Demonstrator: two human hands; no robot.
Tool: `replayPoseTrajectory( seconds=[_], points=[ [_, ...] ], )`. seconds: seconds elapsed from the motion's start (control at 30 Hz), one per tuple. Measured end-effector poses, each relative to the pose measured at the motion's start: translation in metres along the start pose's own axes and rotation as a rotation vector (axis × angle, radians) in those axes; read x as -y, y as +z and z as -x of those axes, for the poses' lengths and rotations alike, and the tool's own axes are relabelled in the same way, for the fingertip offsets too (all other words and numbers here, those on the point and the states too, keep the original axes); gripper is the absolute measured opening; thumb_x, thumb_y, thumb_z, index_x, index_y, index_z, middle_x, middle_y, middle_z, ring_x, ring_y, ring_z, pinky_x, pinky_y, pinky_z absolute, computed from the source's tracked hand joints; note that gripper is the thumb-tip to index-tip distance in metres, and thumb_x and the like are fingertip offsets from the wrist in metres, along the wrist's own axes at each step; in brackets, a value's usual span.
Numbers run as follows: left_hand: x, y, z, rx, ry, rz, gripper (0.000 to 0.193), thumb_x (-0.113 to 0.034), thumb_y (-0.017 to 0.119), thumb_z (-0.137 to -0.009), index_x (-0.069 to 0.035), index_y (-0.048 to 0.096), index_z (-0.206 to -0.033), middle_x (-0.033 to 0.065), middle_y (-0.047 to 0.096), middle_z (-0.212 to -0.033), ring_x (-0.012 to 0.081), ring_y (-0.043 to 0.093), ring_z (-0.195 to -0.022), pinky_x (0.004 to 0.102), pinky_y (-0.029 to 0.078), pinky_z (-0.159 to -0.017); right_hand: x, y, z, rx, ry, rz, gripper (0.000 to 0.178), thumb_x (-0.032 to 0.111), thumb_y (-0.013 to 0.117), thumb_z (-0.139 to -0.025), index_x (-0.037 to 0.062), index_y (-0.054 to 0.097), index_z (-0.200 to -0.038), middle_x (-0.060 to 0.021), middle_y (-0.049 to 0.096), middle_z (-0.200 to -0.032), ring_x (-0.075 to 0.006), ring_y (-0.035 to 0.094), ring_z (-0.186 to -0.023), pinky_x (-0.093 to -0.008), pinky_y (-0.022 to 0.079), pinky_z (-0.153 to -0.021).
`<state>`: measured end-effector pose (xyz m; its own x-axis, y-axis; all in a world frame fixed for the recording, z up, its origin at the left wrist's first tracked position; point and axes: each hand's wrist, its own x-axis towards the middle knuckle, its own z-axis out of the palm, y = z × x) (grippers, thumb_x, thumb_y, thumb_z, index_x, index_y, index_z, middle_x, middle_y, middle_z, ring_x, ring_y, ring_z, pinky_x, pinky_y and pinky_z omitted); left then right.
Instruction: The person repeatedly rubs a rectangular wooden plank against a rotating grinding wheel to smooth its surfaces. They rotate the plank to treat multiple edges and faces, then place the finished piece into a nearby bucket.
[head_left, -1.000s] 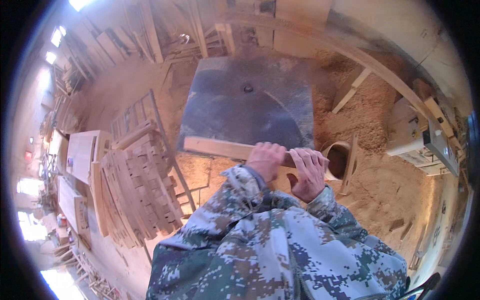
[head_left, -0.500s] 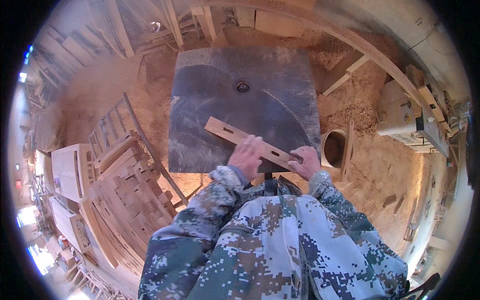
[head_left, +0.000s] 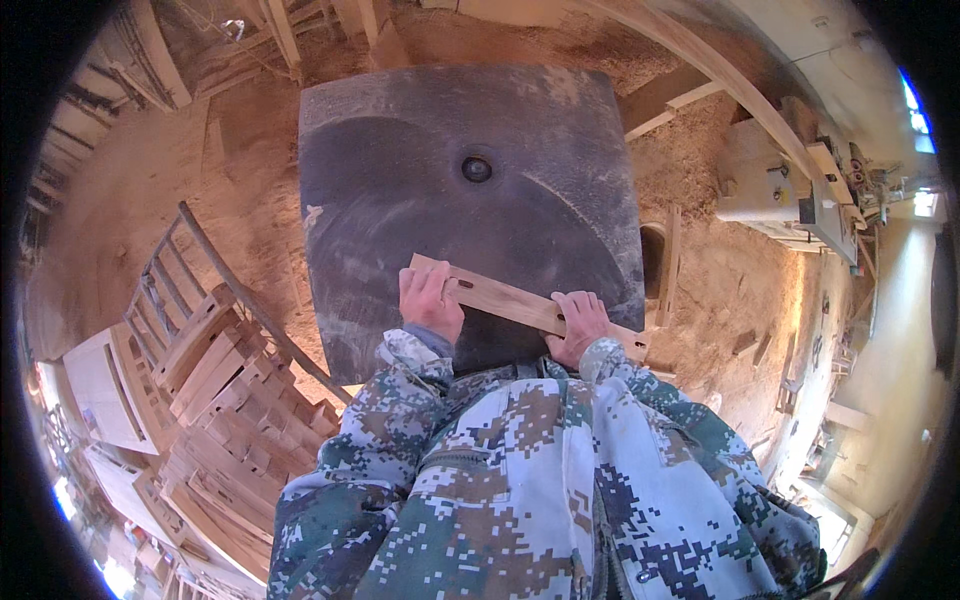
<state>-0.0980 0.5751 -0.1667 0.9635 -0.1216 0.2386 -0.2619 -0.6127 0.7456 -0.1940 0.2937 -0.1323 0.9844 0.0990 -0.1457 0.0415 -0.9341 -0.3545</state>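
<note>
A narrow wooden slat (head_left: 510, 302) with oblong slots lies slantwise over the near part of a dark metal machine table (head_left: 400, 230). Its right end is lower in the picture and reaches about the table's right front corner. My left hand (head_left: 432, 300) is closed round its left end, beside one slot. Further right, my right hand (head_left: 580, 325) grips the slat, fingers over its top and thumb at the near edge. A round spindle (head_left: 477, 169) stands in the table's far half, apart from the slat.
On the left, cut wooden pieces (head_left: 230, 390) are stacked beside a ladder-like frame (head_left: 240, 285). A round pipe opening (head_left: 652, 255) and an upright plank (head_left: 671, 265) stand right of the table. A box-shaped bench (head_left: 760, 185) is farther right. Sawdust covers the floor (head_left: 700, 345).
My left hand has moved left to the slat's end, and my right hand has shifted inward along it. The slat has moved right and nearer, showing a different face. The view has shifted.
</note>
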Motion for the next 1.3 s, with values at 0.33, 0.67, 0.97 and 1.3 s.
replayPoseTrajectory(
  seconds=[0.33,0.67,0.97,1.3],
  points=[
    [0.060,-0.045,-0.038,-0.241,-0.124,-0.395,0.040,-0.007,0.066,-0.091,0.002,0.063,-0.130,0.0166,0.064,-0.105,0.0368,0.061,-0.104,0.0499,0.050,-0.094,-0.001,-0.006,0.000,-0.027,-0.020,-0.022,0.073,0.025,0.086,-0.069,0.0088,0.059,-0.135,-0.0141,0.059,-0.119,-0.0367,0.056,-0.114,-0.0502,0.048,-0.100],
    [-0.047,-0.025,0.000,0.650,0.620,-0.086,0.046,-0.014,0.069,-0.081,-0.006,0.064,-0.126,0.0244,0.052,-0.154,0.0437,0.041,-0.152,0.0605,0.036,-0.124,-0.015,-0.002,0.009,-0.024,0.077,-0.011,0.084,0.031,0.085,-0.075,0.0106,0.055,-0.150,-0.0141,0.062,-0.114,-0.0379,0.059,-0.113,-0.0489,0.047,-0.099],
    [-0.054,0.007,-0.031,0.723,0.729,0.184,0.047,-0.011,0.073,-0.079,-0.003,0.063,-0.125,0.0222,0.060,-0.142,0.0441,0.058,-0.134,0.0572,0.049,-0.112,-0.147,-0.033,0.026,-0.507,0.949,-0.096,0.063,0.020,0.091,-0.074,0.0038,0.064,-0.128,-0.0216,0.063,-0.118,-0.0448,0.057,-0.118,-0.0548,0.046,-0.104],
    [-0.079,0.076,-0.065,0.677,0.739,0.088,0.046,-0.013,0.074,-0.083,-0.003,0.063,-0.127,0.0209,0.058,-0.144,0.0413,0.049,-0.144,0.0556,0.037,-0.123,-0.049,-0.008,0.029,-0.231,0.292,0.006,0.076,0.017,0.084,-0.066,0.0074,0.061,-0.138,-0.0131,0.058,-0.108,-0.0379,0.056,-0.106,-0.0495,0.045,-0.093]
  ],
)
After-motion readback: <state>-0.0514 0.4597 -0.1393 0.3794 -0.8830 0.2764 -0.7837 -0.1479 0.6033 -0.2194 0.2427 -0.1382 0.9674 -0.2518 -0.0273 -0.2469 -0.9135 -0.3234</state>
